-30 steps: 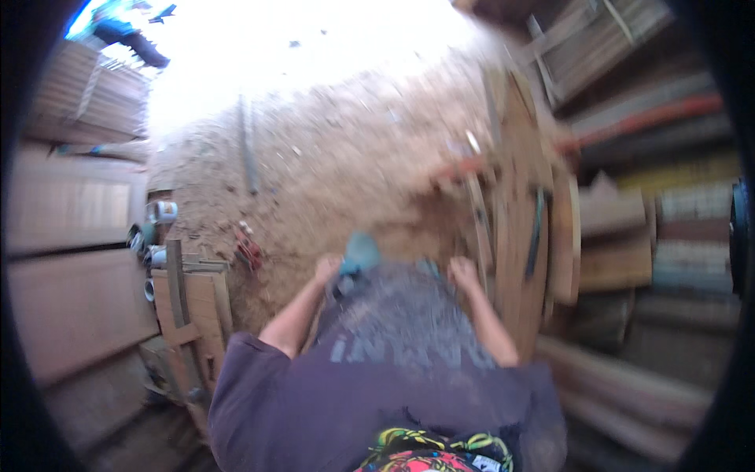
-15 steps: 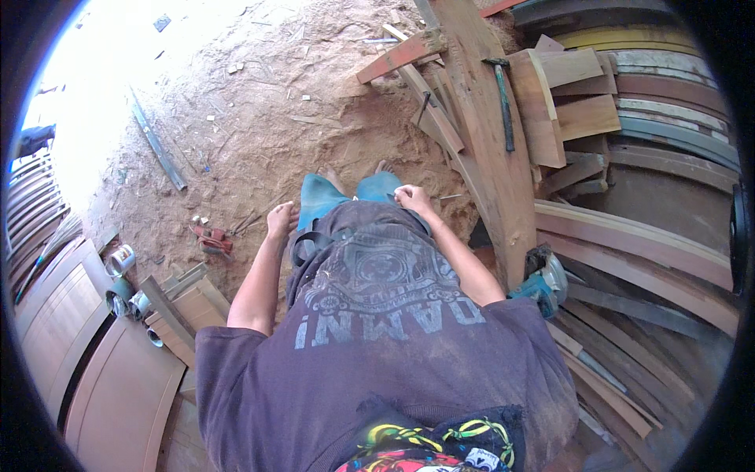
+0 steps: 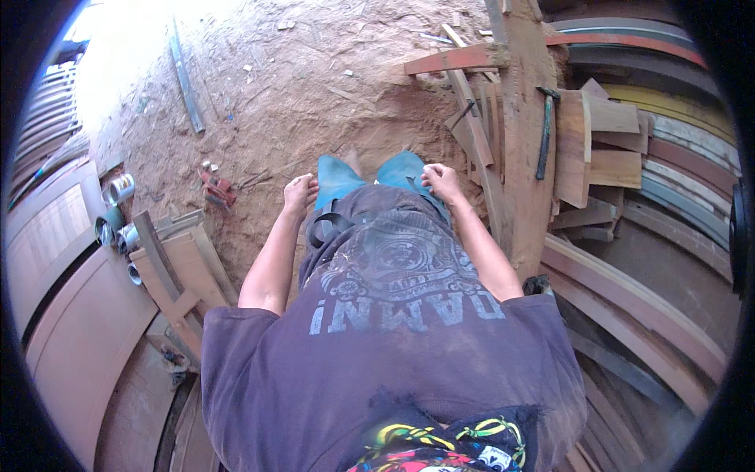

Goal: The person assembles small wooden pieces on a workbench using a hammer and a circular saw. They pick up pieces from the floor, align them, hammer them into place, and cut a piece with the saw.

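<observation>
Left hand [image 3: 300,191] hangs loose and empty; right hand [image 3: 442,182] is curled at the faded purple shirt [image 3: 393,315], near rough planks [image 3: 523,141].

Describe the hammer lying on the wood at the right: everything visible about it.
The hammer has a dark metal head and a long, dark handle with a greenish tint. It lies flat on a broad reddish plank, head away from the person, handle pointing back toward them. Stacked offcuts lie just to its right. No hand touches it.
</observation>
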Demonstrator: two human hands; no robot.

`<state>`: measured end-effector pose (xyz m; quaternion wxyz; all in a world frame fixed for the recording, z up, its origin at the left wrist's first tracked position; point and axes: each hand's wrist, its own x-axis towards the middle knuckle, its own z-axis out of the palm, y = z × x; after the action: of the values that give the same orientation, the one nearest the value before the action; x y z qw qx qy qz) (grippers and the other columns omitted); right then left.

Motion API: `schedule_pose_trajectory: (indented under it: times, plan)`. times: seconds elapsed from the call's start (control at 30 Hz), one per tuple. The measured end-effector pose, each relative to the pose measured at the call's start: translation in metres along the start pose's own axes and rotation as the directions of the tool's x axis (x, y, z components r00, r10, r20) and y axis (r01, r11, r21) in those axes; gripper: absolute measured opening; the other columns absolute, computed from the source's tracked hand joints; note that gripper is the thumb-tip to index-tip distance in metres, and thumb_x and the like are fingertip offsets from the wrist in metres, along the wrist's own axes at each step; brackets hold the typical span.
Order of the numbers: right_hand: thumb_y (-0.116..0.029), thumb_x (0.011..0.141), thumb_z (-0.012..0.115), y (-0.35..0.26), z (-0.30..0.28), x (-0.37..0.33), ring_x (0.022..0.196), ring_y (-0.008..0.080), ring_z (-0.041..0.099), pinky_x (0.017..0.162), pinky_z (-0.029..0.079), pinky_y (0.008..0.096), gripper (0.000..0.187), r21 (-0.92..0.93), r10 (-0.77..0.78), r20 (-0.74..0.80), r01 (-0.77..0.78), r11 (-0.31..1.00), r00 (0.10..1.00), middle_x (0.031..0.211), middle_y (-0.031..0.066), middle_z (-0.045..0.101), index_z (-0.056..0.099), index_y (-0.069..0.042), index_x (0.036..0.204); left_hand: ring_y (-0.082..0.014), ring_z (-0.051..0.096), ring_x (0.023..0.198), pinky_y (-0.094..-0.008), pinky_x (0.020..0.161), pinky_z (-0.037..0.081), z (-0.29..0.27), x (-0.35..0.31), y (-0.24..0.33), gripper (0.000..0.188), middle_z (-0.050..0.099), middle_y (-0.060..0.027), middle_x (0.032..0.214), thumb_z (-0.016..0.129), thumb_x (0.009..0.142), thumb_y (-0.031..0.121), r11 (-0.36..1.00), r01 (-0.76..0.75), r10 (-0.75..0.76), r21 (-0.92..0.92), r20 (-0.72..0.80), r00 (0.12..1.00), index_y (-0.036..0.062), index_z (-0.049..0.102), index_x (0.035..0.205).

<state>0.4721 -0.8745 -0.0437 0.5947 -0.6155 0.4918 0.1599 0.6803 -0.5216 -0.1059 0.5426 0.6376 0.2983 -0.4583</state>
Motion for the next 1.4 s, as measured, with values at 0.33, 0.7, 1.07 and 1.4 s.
schedule_pose_trajectory:
  times: [0.33, 0.7, 1.07, 1.4]
  plan:
    - [-0.038, 0.099, 0.071, 0.079, -0.104, 0.086, 0.080, 0.0135, 0.066, 0.073, 0.055, 0.0329, 0.037, -0.153, -0.347, -0.150, 0.325, 0.933, 0.926, 0.093, 0.0049, 0.072, 0.073, -0.006, 0.116, -0.0331, 0.071, 0.095, -0.0486, 0.078, 0.056, -0.017, 0.011, -0.099, 0.011, 0.075, -0.0093, 0.096, 0.070, 0.076, 0.023, 0.106, -0.326, 0.504, 0.940, 0.232, 0.832, 0.0162, 0.072, 0.084]
    - [-0.024, 0.089, 0.071, 0.012, -0.118, 0.115, 0.136, 0.0405, 0.051, 0.116, 0.040, 0.0462, 0.057, -0.374, -0.119, -0.368, -0.030, 0.927, 0.922, 0.146, 0.0272, 0.053, 0.056, -0.002, 0.140, -0.0188, 0.073, 0.084, -0.0338, 0.074, 0.059, 0.072, -0.058, -0.061, 0.032, 0.077, -0.0090, 0.100, 0.072, 0.098, 0.033, 0.997, -0.082, 0.078, -0.007, -0.233, 0.969, 0.0048, 0.071, 0.113]
    - [-0.026, 0.092, 0.056, 0.052, -0.126, 0.173, 0.148, 0.0441, 0.041, 0.121, 0.036, 0.0475, 0.075, -0.242, 0.180, -0.341, -0.271, 0.932, 0.923, 0.164, 0.0313, 0.033, 0.032, 0.004, 0.157, -0.0204, 0.076, 0.082, -0.0344, 0.073, 0.059, 0.064, -0.059, -0.053, 0.028, 0.078, -0.0104, 0.099, 0.072, 0.098, 0.030, 0.986, -0.151, 0.134, -0.067, -0.214, 0.968, 0.0053, 0.072, 0.111]
    - [-0.023, 0.088, 0.058, 0.087, -0.115, 0.188, 0.153, 0.0432, 0.032, 0.124, 0.031, 0.0458, 0.082, -0.248, 0.179, -0.402, -0.295, 0.923, 0.898, 0.166, 0.0347, 0.025, 0.029, 0.010, 0.157, -0.0214, 0.075, 0.083, -0.0348, 0.073, 0.059, 0.038, -0.074, -0.034, 0.030, 0.077, -0.0124, 0.100, 0.073, 0.098, 0.028, 0.984, -0.167, 0.148, -0.057, -0.247, 0.958, 0.0022, 0.072, 0.113]
